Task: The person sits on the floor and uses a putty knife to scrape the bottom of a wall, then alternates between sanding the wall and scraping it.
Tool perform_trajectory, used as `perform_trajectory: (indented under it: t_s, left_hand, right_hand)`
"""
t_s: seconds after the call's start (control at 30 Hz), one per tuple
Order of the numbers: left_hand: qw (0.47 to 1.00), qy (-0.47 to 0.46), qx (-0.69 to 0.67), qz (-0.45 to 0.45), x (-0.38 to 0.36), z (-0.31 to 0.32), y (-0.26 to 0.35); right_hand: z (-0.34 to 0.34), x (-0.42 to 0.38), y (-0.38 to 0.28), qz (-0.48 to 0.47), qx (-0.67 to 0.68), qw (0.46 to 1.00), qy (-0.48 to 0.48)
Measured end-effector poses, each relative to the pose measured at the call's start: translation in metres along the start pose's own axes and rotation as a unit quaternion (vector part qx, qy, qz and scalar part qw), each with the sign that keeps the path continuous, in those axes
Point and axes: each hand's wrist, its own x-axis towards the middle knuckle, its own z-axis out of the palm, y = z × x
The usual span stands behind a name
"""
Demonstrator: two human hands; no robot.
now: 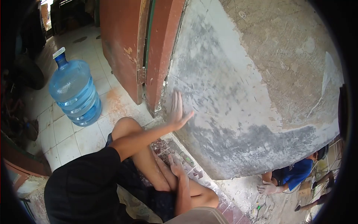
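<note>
My left grip (179,115) lies released, flat against the mottled grey-and-white plastered wall (220,86) towards two o'clock. My right grip (176,165), at six o'clock, is empty. The blue plastic water jug (75,93) stands at ten o'clock.

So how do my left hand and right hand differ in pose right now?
The left hand is up at the plastered wall; the right hand is lower, by the tiled step.
The left hand's thumb juts well out from its fingers; the right hand's fingers look more relaxed.
Both are bare, with no tool visible in either.
</note>
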Motion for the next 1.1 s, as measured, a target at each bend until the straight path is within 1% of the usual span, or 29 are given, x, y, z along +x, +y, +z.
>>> perform_trajectory:
  t_s: [0.03,0.07,0.1,0.13,0.2,0.23,0.3,0.33,0.4,0.47,0.5,0.57,0.63,0.67,0.73,0.77,0.83,0.87,0.9,0.97,1.0,1.03,1.1]
  left_hand:
    - [0.998,0.038,0.024,0.041,0.027,-0.017,0.007]
    - [0.994,0.052,0.036,0.084,0.063,-0.033,0.017]
    - [0.986,0.075,0.006,0.147,0.104,-0.05,0.034]
    - [0.976,0.075,0.033,0.201,0.146,-0.072,0.053]
    - [0.97,0.097,-0.028,0.222,0.209,-0.102,0.089]
    - [0.97,0.096,-0.024,0.223,0.225,-0.107,0.092]
    - [0.959,0.12,-0.068,0.246,0.244,-0.112,0.098]
    - [0.959,0.118,-0.067,0.249,0.236,-0.106,0.095]
    - [0.972,0.149,-0.003,0.18,0.188,-0.077,0.073]
    - [0.981,0.152,0.011,0.123,0.119,-0.033,0.037]
    - [0.989,0.133,0.013,0.06,0.075,-0.012,0.022]
    - [0.997,0.073,0.013,-0.028,-0.011,0.029,-0.013]
    - [0.997,0.012,-0.041,-0.066,-0.06,0.038,-0.022]
    - [0.997,0.013,-0.046,-0.067,-0.058,0.036,-0.018]
    - [0.993,0.017,-0.079,-0.092,-0.038,0.027,-0.012]
    - [0.995,0.056,-0.049,-0.072,-0.014,0.021,-0.008]
    - [0.988,0.151,0.001,0.04,0.057,-0.007,0.013]
    - [0.981,0.168,0.001,0.093,0.094,-0.027,0.029]
    - [0.974,0.162,0.004,0.156,0.131,-0.047,0.041]
    - [0.968,0.156,-0.065,0.186,0.189,-0.077,0.077]
    - [0.969,0.165,-0.086,0.165,0.217,-0.086,0.088]
    - [0.969,0.172,-0.107,0.144,0.232,-0.089,0.09]
    - [0.969,0.171,-0.097,0.15,0.224,-0.081,0.085]
  right_hand:
    - [0.006,0.006,0.009,-0.015,0.031,0.999,-0.004]
    - [0.012,0.01,0.015,-0.03,0.065,0.997,-0.007]
    - [0.003,0.01,0.002,-0.003,0.07,0.997,-0.037]
    - [0.002,0.012,0.0,-0.001,0.075,0.996,-0.04]
    - [0.002,0.021,-0.001,0.008,0.084,0.995,-0.043]
    - [0.002,0.021,-0.002,0.009,0.078,0.996,-0.039]
    - [0.004,0.024,0.005,0.003,0.06,0.998,-0.034]
    - [0.006,0.025,0.009,0.0,0.043,0.999,-0.027]
    - [0.003,0.024,0.004,-0.005,0.054,0.998,-0.024]
    - [-0.002,0.019,0.001,-0.007,0.062,0.998,-0.015]
    - [-0.005,0.015,-0.004,-0.006,0.061,0.998,-0.011]
    - [-0.002,0.015,-0.006,-0.005,0.056,0.998,-0.009]
    - [0.002,0.018,0.003,0.014,0.062,0.997,-0.042]
    - [-0.001,0.016,0.002,0.017,0.058,0.997,-0.04]
    - [-0.002,0.016,0.0,0.019,0.04,0.998,-0.051]
    - [-0.003,0.015,-0.002,0.021,0.045,0.997,-0.051]
    - [-0.006,0.016,-0.006,0.015,0.061,0.997,-0.044]
    - [-0.009,0.016,-0.011,0.012,0.067,0.997,-0.045]
    - [-0.009,0.016,-0.011,0.009,0.062,0.997,-0.043]
    - [-0.014,0.016,-0.016,0.005,0.058,0.997,-0.041]
    - [-0.015,0.015,-0.017,0.002,0.052,0.998,-0.042]
    - [-0.016,0.013,-0.017,0.0,0.045,0.998,-0.042]
    - [-0.019,0.012,-0.02,0.01,0.042,0.998,-0.05]
